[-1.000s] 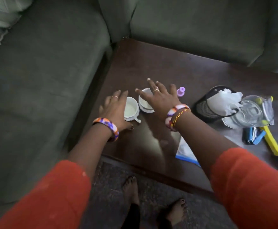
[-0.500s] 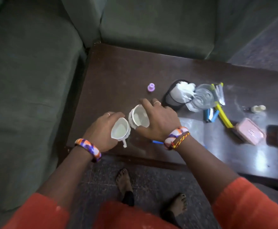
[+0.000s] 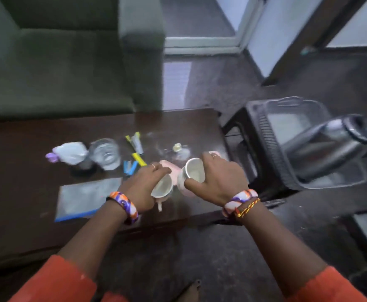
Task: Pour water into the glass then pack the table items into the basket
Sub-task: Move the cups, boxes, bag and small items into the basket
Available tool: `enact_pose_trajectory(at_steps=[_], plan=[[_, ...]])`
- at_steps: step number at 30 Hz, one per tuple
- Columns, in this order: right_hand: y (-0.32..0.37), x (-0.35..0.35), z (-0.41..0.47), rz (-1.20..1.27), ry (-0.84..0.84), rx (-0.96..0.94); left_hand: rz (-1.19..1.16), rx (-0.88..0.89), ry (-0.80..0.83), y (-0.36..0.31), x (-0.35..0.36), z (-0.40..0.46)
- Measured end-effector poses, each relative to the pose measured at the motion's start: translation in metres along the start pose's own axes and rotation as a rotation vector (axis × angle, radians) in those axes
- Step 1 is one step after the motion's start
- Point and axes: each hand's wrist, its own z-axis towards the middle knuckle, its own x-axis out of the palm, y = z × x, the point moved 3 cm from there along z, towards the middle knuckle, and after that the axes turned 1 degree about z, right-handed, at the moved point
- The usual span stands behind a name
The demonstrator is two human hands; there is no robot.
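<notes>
My left hand (image 3: 144,188) is curled round a white cup (image 3: 162,186), tipped so its mouth faces me, its handle pointing down toward the near edge. My right hand (image 3: 218,182) grips a second white cup (image 3: 193,172), also tilted, thumb on the near rim and fingers over the far side. The two cups sit just beside each other above the dark worktop (image 3: 25,171), close to its right end.

Behind my hands lies a pink case (image 3: 173,168), mostly hidden. Further left on the worktop stand the glass (image 3: 105,154), a white crumpled cloth (image 3: 71,153) touching it, and yellow and blue markers (image 3: 134,160) between the glass and my left hand. A flat bag with a blue edge (image 3: 86,198) lies near my left wrist.

To the right, off the worktop, the clear basket (image 3: 287,136) rests on a dark stool (image 3: 241,138), with a steel flask (image 3: 328,144) lying in it.
</notes>
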Motion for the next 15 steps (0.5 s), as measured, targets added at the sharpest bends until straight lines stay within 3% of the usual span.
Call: enact_pose_trajectory(at_steps=[8, 15], plan=[[-0.149, -0.083, 0.010, 0.021, -0.099, 0.178, 0.083, 0.155, -0.050, -0.151, -0.024, 0.123], [-0.229, -0.108, 0.079, 0.059, 0.041, 0.348, 0.163, 0.210, -0.063, -0.197, -0.047, 0.232]])
